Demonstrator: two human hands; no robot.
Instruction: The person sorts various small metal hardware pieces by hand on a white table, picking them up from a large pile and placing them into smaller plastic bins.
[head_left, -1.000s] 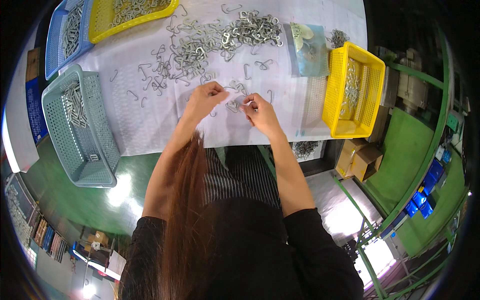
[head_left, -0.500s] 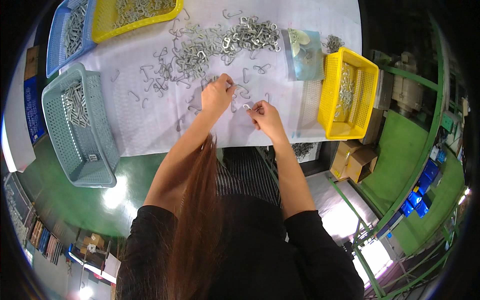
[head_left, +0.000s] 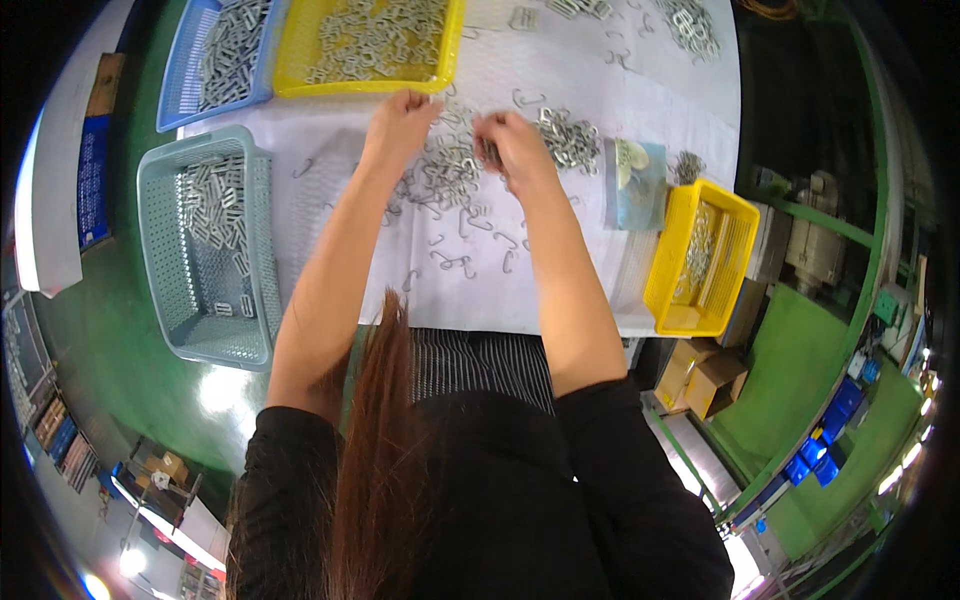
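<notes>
My left hand [head_left: 402, 128] is closed in a pinch just off the near edge of the large yellow basket [head_left: 365, 88]. What its fingertips hold, if anything, is too small to make out. To its right, my right hand [head_left: 513, 145] is curled shut over the loose metal hooks [head_left: 447, 172], and its fingers hide whatever is inside. These hooks are thin, grey and bent, spread over the white table cover [head_left: 330, 140]. Another heap of metal pieces [head_left: 570, 142] lies just right of my right hand.
A grey-blue basket [head_left: 262, 250] of metal buckles stands at the left, below a blue basket [head_left: 165, 100]. At the right are a small yellow basket [head_left: 692, 325] and a clear bluish bag [head_left: 637, 190]. More metal parts [head_left: 690, 28] lie at the far right.
Both hands have moved farther away over the table, the left to the edge of the large yellow basket, the right over the heaps. The view has shifted, showing more of the far side.
</notes>
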